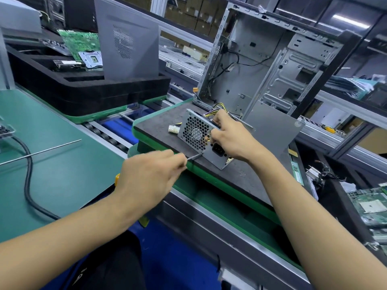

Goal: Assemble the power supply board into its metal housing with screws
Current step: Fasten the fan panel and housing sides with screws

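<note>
Gripping the power supply unit at its top right edge with my right hand, I pinch a screwdriver in my left hand, tip at the near-left corner. It stands on a dark pad, computer case just beyond.

grey honeycomb-grilled housing; green mat

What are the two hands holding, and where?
The left hand pinches a thin screwdriver by its handle end. The right hand grips the metal power supply box at its top edge.
</note>
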### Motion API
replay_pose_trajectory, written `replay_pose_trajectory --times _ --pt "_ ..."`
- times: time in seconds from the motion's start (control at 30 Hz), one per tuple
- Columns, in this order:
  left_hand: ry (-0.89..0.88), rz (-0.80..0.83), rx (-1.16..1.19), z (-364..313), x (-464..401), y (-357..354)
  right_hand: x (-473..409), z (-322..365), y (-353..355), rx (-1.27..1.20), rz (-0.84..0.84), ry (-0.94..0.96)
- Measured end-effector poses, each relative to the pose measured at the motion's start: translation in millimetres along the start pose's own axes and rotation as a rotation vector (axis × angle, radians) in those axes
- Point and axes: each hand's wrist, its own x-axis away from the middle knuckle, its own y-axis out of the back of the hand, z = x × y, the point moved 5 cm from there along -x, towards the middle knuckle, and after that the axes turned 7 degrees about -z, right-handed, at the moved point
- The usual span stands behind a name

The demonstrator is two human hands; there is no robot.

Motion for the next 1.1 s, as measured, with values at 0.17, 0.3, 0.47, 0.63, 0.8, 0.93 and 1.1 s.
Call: replay_pose_trajectory --times 0.17,0.3,0.47,0.63,0.8,0.93,1.1 --pt "0.561 0.201 0.647 24 -4 -22 1 1 0 -0.017 0.011 -0.004" --pt "0.947 0.342 0.919 38 4 -41 -1 -1 -2 -0.021 0.014 0.009" --pt "0.37 0.188 0.394 26 -2 -23 -3 -4 -3 -0.039 0.027 0.01" --pt "-0.261 0.091 -0.132 -21 14 -18 -6 -6 -2 -0.045 0.028 0.012" --pt "0.338 0.238 0.161 9 -3 -17 -6 -6 -2 -0.039 0.031 0.023" --pt "1.147 0.468 1.117 18 5 -36 -6 -7 -2 -0.034 0.044 0.02" --pt "1.445 0.463 1.434 3 17 -45 -6 -6 -2 -0.046 0.051 0.043"
